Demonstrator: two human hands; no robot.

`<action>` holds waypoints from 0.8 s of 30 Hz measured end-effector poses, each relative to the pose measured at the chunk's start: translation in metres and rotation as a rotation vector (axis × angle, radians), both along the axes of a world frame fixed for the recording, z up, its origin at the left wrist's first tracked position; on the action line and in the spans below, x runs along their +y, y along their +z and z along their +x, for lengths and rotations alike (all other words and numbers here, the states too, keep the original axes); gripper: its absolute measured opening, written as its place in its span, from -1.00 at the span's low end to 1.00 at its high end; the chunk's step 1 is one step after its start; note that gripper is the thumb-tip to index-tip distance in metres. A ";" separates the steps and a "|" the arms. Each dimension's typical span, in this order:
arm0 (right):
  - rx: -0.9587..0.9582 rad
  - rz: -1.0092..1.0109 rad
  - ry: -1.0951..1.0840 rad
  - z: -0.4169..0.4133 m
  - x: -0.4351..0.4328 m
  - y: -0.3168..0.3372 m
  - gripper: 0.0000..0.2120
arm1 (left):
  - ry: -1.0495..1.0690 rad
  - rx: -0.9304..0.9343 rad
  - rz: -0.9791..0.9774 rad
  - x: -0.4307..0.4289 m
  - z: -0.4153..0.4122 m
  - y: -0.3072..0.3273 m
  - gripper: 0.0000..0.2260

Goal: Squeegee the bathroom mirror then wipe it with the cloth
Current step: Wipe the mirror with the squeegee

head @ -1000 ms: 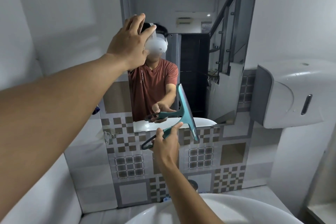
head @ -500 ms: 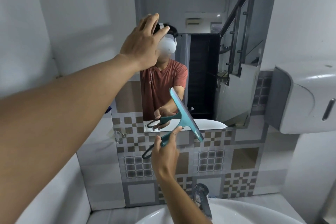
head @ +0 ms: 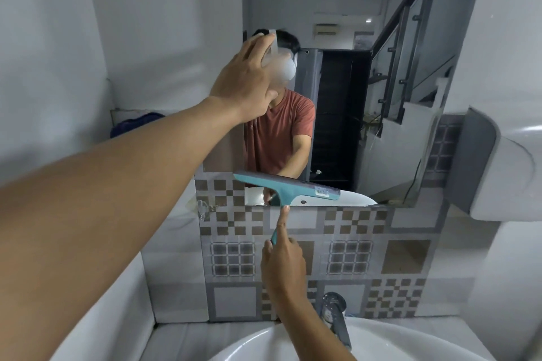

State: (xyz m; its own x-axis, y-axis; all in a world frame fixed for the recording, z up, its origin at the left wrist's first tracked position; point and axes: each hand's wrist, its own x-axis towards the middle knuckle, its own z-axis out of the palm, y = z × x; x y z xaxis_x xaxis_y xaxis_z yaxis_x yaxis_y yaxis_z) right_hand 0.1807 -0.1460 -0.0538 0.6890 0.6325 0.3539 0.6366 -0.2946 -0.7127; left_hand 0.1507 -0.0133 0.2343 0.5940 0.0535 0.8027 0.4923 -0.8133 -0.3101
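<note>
While the left hand point(head: 245, 83) presses flat, fingers spread, against the mirror point(head: 337, 23) near its left edge, the right hand point(head: 283, 264) grips the handle of the teal squeegee point(head: 286, 186), index finger extended along it, blade nearly level across the mirror's bottom edge above the faucet point(head: 335, 319).

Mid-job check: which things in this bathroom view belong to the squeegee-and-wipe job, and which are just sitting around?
Job:
mirror
teal squeegee, held by the right hand, blade near the mirror's bottom edge
left hand, raised at the mirror's left edge
blue cloth on the left ledge, likely the wiping cloth

Just there:
faucet
sink
wall dispenser
</note>
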 end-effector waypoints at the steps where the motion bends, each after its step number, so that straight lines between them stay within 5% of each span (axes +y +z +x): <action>1: -0.010 -0.021 -0.001 0.002 -0.004 -0.003 -0.12 | -0.004 -0.005 -0.007 0.000 0.000 -0.001 -0.38; 24: -0.035 -0.276 0.034 0.005 -0.039 -0.024 -0.14 | 0.032 -0.023 0.002 -0.001 0.004 -0.008 -0.38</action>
State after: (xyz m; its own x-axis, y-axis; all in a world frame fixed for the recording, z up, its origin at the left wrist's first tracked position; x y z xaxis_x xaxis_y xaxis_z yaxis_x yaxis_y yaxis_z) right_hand 0.1855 -0.1850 -0.0779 0.6559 0.7310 0.1883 0.6722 -0.4522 -0.5862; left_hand 0.1550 -0.0145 0.2265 0.5731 0.0706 0.8164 0.5253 -0.7963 -0.2999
